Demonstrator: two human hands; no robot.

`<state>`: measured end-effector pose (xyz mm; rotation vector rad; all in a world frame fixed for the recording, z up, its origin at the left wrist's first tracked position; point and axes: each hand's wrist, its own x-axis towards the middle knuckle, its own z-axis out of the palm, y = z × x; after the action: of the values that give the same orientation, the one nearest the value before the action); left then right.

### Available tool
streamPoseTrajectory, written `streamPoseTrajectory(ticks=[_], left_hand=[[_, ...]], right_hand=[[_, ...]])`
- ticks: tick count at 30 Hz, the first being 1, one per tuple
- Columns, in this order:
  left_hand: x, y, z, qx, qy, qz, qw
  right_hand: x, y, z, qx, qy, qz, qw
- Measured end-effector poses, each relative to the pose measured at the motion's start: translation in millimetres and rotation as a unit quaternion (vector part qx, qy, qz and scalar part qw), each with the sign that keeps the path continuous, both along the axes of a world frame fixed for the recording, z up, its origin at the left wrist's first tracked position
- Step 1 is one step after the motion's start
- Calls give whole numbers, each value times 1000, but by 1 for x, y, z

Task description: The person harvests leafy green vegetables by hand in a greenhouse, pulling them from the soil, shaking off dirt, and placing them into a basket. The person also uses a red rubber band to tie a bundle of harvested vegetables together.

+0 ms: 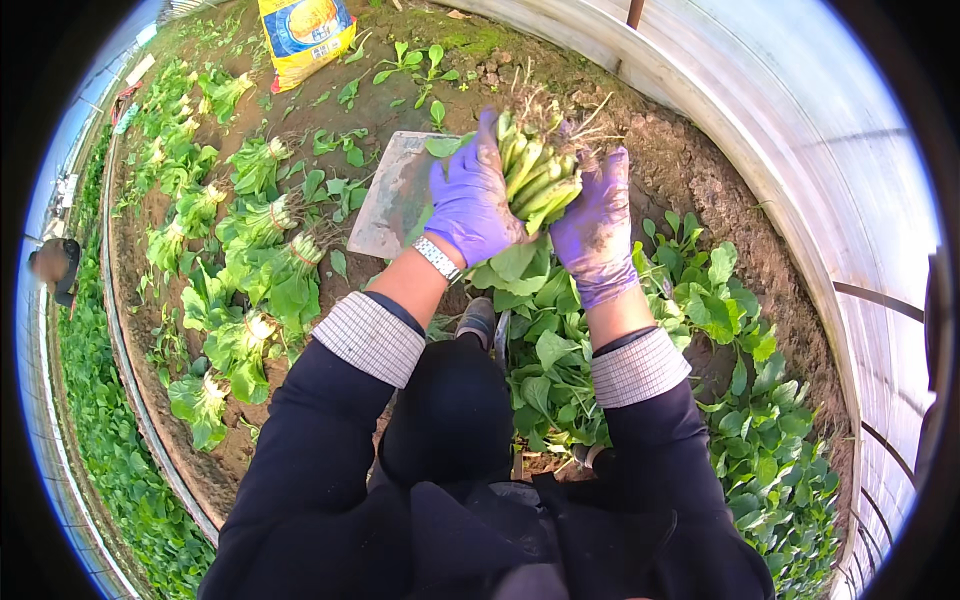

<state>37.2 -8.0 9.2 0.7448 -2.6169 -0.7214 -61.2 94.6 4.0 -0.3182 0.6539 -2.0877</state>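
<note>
A bunch of leafy greens (541, 176) is held up between my two hands, its muddy roots pointing away from me and its leaves hanging toward my lap. My left hand (476, 191), in a soiled purple glove, grips the bunch from the left. On the other side my right hand (596, 225), gloved the same way, presses against the stems with the fingers pointing up. Beneath the left hand lies a dirty flat board (386, 199) on the soil. More loose greens (555, 352) are heaped below my hands, beside my knee.
Tied bunches of greens (259, 217) lie in rows on the soil at left. A yellow and blue bag (307, 37) stands at the top. Growing greens (772, 442) and the plastic greenhouse wall (840, 150) are at right. Another person (56, 266) is at far left.
</note>
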Motion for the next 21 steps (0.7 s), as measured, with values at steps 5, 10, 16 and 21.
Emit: streamPoseTrajectory(ticks=[5, 10, 16, 21], left_hand=[[0, -52, -24, -283, -113, 16, 952], [-45, -62, -122, -253, -256, -64, 931], [-80, -60, -147, -244, -262, -108, 927], [-76, -71, -148, -215, -197, -120, 949]], right_hand=[[-14, -60, -66, -61, -266, 80, 959], [-51, -62, -169, 52, -300, 11, 952], [-87, -54, -197, 302, 172, -179, 920], [-85, -60, -196, 435, 640, -153, 614]])
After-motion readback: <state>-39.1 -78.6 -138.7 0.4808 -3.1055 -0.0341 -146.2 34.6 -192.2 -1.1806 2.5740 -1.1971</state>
